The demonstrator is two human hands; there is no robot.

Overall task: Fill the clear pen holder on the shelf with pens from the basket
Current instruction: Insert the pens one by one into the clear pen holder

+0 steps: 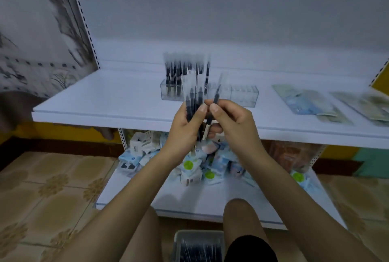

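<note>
We see two hands, held up close together in front of the front edge of the upper shelf. The left hand is closed around a bunch of pens in clear wraps. They are too blurry for us to count. The right hand pinches one single pen between thumb and fingers, right beside the bunch.

We see one clear pen holder. It stands near the middle of the upper shelf, behind the hands. Its left part is full of dark standing pens. They are blurry too, so we cannot count them. Its right part shows bare slots. The hands hide some of its middle.

We see one basket at the bottom, on the floor. It has dark pens in it. The bottom of the picture cuts it off.

Near the right end of the upper shelf lie two flat packs, maybe more. The far ones are smeared and cut off at the side.

On the lower shelf sits a pile of small packets, partly hidden by the arms.
</note>
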